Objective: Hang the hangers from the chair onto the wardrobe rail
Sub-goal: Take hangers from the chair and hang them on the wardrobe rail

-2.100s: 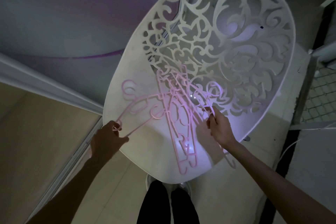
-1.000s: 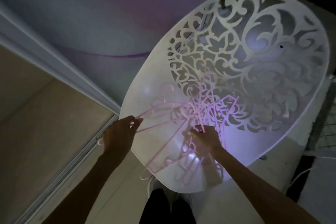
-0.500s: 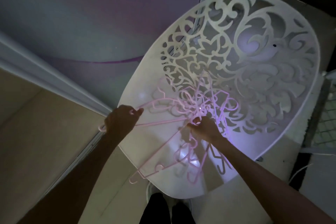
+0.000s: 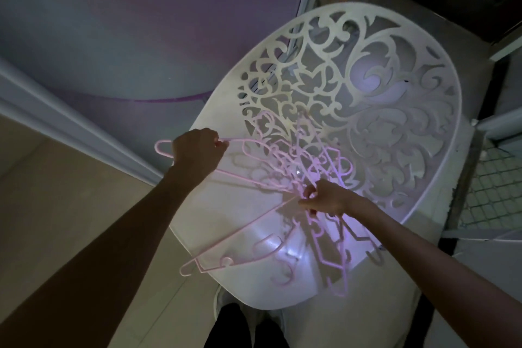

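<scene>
Pink hangers (image 4: 285,169) on the white chair (image 4: 226,206) seat, now fanned wider than 0.5 s ago. Left hand (image 4: 196,154) grips one hanger's end, pulled further off the chair's edge. Right hand (image 4: 324,198) pinches the tangled middle. Hanger count unreadable; dim light.

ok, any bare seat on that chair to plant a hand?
Bare patches on the white chair: the seat's left edge between the left hand and the front rim, and the front lip below the pink hangers. Crowded: seat centre, tangled around the right hand.
</scene>
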### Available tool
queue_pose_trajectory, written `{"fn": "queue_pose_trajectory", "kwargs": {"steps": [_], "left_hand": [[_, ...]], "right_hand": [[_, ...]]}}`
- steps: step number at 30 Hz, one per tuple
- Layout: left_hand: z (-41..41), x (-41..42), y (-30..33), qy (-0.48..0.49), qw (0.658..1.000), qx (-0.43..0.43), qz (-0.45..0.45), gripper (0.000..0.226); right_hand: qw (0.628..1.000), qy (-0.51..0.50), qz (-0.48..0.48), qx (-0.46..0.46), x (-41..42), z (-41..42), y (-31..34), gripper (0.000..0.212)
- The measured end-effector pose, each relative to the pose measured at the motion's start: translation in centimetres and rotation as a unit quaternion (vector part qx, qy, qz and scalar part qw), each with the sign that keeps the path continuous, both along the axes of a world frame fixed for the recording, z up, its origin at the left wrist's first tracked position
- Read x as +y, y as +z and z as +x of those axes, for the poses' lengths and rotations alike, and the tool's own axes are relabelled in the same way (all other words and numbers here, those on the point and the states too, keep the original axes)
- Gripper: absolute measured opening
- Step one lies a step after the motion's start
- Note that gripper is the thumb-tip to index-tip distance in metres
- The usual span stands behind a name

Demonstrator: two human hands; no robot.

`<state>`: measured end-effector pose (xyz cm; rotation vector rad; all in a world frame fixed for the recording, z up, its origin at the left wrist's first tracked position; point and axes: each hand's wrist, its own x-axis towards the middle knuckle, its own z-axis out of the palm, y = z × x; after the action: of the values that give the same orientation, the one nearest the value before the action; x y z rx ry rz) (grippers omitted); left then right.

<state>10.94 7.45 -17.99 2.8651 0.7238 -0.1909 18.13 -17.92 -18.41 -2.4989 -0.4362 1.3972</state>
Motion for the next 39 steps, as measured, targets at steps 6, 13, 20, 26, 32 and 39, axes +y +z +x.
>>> {"fn": "queue_pose_trajectory", "kwargs": {"steps": [6,13,20,26,32,39], "left_hand": [[-2.1,2.0,0.2,0.063,0.996,0.017,-0.056,0.043],[-7.1,0.8,-0.2,0.181,0.976,-0.070,-0.096,0.037],[-11.7,-1.5,1.5,0.150,0.976,-0.158,-0.009,0.030],[-9.9,-0.3,-0.6,0.230,0.965,-0.058,-0.110,0.032],[-10.7,1.5,-2.1,0.228,0.963,-0.028,-0.143,0.038],[-7.8,0.0,-0.3,0.073,0.995,-0.075,0.004,0.034]], "right_hand": [[0.998,0.006,0.012,-0.068,-3.8,1.1,2.0,0.039],[0.993,-0.023,0.053,-0.103,-1.1,-1.8,-0.4,0.010],[0.972,-0.190,0.034,-0.131,1.9,-4.4,-5.1,0.017],[0.966,-0.209,0.019,-0.151,5.1,-6.9,-8.6,0.070],[0.967,-0.169,-0.053,-0.185,5.8,-6.8,-10.6,0.050],[0.931,-0.209,-0.021,-0.298,0.9,-7.0,-11.4,0.045]]}}
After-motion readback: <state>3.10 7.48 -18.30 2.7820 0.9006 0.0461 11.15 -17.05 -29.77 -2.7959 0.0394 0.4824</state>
